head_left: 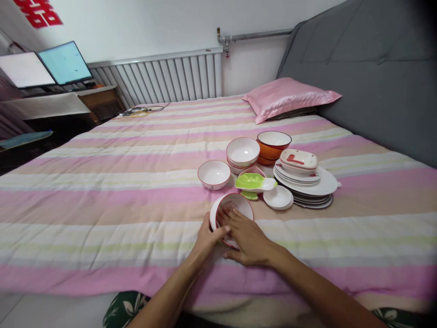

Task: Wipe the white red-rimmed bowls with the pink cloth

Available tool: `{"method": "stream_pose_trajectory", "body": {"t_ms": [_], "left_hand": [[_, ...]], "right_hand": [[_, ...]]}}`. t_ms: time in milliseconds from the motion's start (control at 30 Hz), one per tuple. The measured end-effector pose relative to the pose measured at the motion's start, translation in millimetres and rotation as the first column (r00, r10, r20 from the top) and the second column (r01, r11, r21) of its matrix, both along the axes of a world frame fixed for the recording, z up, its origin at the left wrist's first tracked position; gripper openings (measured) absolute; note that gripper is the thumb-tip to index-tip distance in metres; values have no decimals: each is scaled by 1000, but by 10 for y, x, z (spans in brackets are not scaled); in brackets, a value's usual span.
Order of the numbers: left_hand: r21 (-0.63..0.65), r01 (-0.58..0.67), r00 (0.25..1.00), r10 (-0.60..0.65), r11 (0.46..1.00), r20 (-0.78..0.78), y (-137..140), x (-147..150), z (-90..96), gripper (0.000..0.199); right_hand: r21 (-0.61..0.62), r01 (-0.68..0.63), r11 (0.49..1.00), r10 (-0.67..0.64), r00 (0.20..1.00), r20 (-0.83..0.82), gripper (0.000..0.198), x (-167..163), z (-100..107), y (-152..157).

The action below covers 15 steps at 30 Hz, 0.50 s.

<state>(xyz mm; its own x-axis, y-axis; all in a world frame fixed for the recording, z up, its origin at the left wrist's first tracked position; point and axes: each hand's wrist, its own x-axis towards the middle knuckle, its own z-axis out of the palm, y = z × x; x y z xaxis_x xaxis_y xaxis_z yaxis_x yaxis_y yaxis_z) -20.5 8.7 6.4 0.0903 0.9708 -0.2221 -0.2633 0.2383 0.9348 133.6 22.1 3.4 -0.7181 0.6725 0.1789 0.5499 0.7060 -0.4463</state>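
Observation:
A white bowl with a red rim (244,206) is tilted on its side near the bed's front edge, its opening turned to the right. My left hand (212,237) grips its left side, with the thumb over the rim. Inside the bowl lies my right hand (247,237), fingers stretched out against the inner wall; the fingertips are partly in shade. Just behind stands another white bowl (214,175), upright. A green and white leaf-shaped dish (254,181) and small white saucers (278,198) sit to the right of the held bowl.
Stacked red-rimmed bowls (243,152), orange bowls (273,148) and a plate stack (327,182) topped by rectangular dishes (298,159) stand farther back and right. A pink pillow (290,97) lies by the grey headboard (368,68). Cables (143,110) rest at the far left.

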Motion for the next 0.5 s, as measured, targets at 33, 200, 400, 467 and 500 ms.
{"method": "stream_pose_trajectory", "body": {"t_ms": [33,200,400,467,500], "left_hand": [[18,17,1000,-18,1000,9,-4,-4,3,56],[-42,11,998,-8,999,68,-5,4,27,40],[-72,-12,990,22,997,141,-2,28,81,44],[-83,0,984,15,997,178,-6,26,104,46],[-90,8,982,9,996,188,-8,24,114,48]], "right_hand": [[0,-18,1000,18,1000,-5,84,1,13,-13],[-56,-17,998,18,1000,14,40,27,142,-97],[-205,4,979,11,998,67,20,186,453,-114],[-285,-45,958,40,999,-23,18,278,564,-92],[-337,-60,940,33,996,-84,20,329,617,-76]]}}
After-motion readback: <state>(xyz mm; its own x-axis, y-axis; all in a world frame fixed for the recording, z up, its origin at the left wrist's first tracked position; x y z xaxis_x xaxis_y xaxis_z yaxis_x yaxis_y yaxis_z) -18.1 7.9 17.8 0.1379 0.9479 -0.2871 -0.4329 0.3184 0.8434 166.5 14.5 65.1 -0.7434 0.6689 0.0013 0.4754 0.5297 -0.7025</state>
